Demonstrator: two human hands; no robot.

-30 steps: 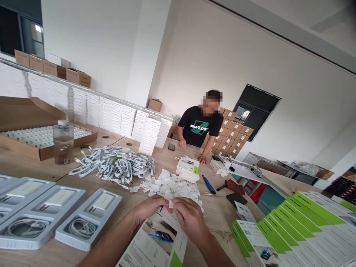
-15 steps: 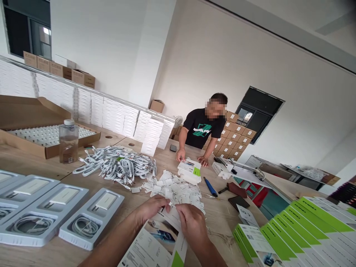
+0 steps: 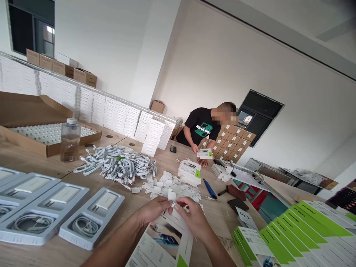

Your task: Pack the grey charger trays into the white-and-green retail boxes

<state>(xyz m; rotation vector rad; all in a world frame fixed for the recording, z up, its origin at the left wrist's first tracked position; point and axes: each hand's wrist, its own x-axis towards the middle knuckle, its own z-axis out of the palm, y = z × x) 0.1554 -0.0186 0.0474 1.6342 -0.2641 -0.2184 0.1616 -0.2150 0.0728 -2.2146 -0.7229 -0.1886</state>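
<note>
Before me a white printed box [image 3: 160, 246] with a green corner and a picture of a device lies tilted, its lower edge cut off by the view. My left hand [image 3: 155, 212] closes with thumb and fingertips on the far end of this box. From the other side, my right hand [image 3: 191, 217] pinches the same end, thumb and index finger bent. A small white flap or piece [image 3: 171, 195] stands up between my fingertips; whether it belongs to the box I cannot tell. Just beyond my fingers spreads a heap of small white paper pieces [image 3: 187, 192].
White trays [image 3: 91, 218] with chargers and coiled cables stand at left, behind them a cable pile [image 3: 122, 163] and a bottle [image 3: 70, 141]. Green-white boxes [image 3: 294, 230] are stacked at right. A blue-handled tool [image 3: 210, 188] lies midway. Across the table, a co-worker [image 3: 204, 126] holds a box.
My right fingers have shifted round the box's end, and a white flap or piece now sticks up there. Across the table, the co-worker has lifted a white-green box and turned to the right.
</note>
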